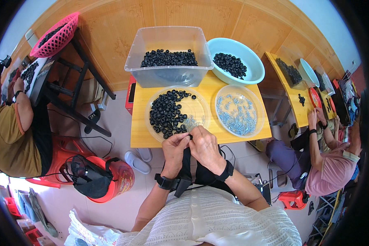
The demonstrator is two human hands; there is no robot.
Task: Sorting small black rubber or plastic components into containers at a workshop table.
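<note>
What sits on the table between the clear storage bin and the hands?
In the head view, a clear round dish of black rubber rings lies between the clear bin and the left hand and right hand, nothing else.

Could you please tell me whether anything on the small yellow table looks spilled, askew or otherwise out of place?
Nothing stands out. The black rings lie inside their clear dish, the small silvery parts inside theirs, and both hands, left hand and right hand, meet at the near table edge.
</note>
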